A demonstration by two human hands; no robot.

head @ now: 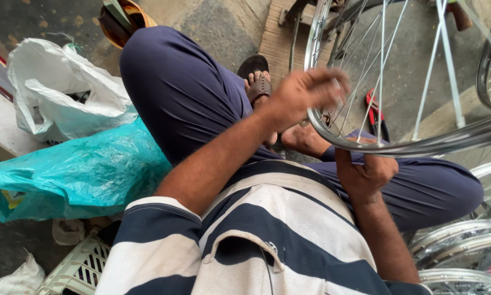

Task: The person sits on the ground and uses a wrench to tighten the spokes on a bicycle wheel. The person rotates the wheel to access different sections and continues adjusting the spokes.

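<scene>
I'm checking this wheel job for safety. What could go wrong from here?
1. The left hand works at the spokes of the wheel rim; fingers might get pinched between spokes if the wheel turns.
2. Only the right hand grips the rim from below, so the wheel could slip onto the sandalled foot.
3. The red pliers lie on the ground under the wheel and may get knocked.

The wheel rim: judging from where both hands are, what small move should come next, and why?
Probably turn the rim a little to reach the next spoke. The right hand grips the rim from below, and the left hand, blurred, is up at the spokes by the rim's edge, so that spot is already being tended.
</scene>
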